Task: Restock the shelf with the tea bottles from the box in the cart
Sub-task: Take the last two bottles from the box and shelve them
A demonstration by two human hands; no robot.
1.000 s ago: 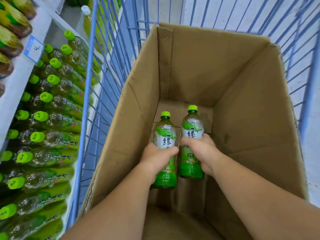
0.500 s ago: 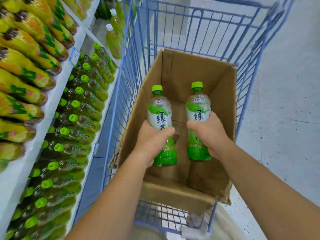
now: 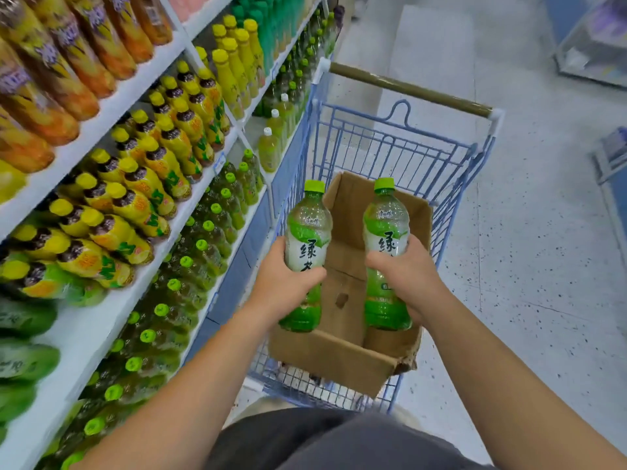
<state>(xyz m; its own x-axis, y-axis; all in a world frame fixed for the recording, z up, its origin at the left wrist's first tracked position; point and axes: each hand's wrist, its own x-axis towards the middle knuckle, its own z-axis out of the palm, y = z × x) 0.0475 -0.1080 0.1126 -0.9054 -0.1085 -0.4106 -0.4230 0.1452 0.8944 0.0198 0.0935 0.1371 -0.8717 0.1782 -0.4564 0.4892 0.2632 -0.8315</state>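
My left hand (image 3: 283, 284) grips one green-capped tea bottle (image 3: 307, 232) around its middle, upright. A second tea bottle (image 3: 385, 228) stands upright in my right hand (image 3: 405, 274). Both bottles hang above the open cardboard box (image 3: 339, 364), which sits in the blue wire cart (image 3: 390, 154). The part of the box floor that I see holds no bottles. To the left, the bottom shelf (image 3: 101, 334) carries rows of matching green-capped tea bottles (image 3: 190, 266).
Higher shelves on the left hold yellow-capped bottles (image 3: 142, 184) and orange-labelled bottles (image 3: 61, 62). The cart's handle (image 3: 407, 89) points away from me. Speckled floor (image 3: 543, 266) spreads to the right, with low displays at the far right edge.
Both hands have lifted the two bottles up out of the box. My view has pulled back and risen, so more of the shelves and the whole cart show.
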